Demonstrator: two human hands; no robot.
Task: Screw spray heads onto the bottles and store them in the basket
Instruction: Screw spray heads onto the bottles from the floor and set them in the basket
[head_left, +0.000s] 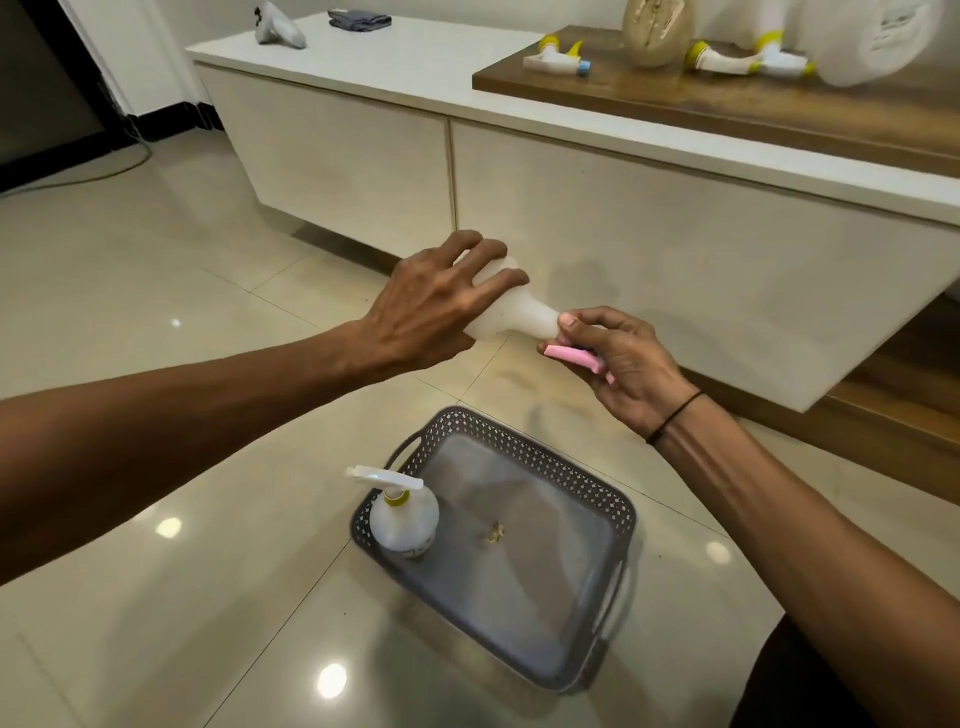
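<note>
Head view: at mid-frame the left hand wraps its fingers over the body of a white bottle, which lies tilted with its neck pointing right and slightly down. The left grip is closed around that bottle. Just right of it, the right hand meets the bottle's neck, thumb and forefinger pinched at the mouth, with a pink spray head caught in the fingers; the pink trigger sticks out to the left under the neck. The right grip is holding the spray head. How far the head is threaded on cannot be told. A thin black band circles the right wrist.

Below the hands, in the lower middle of the frame, a grey perforated basket sits on the glossy tiled floor. In its near-left corner stands a second bottle, upright, with a white spray head and a yellow collar.

Across the upper frame runs a white cabinet. On its wooden board at upper right lie loose spray heads with yellow collars, beside a pale rounded object. At upper left on the cabinet rest a white item and a folded dark cloth.
</note>
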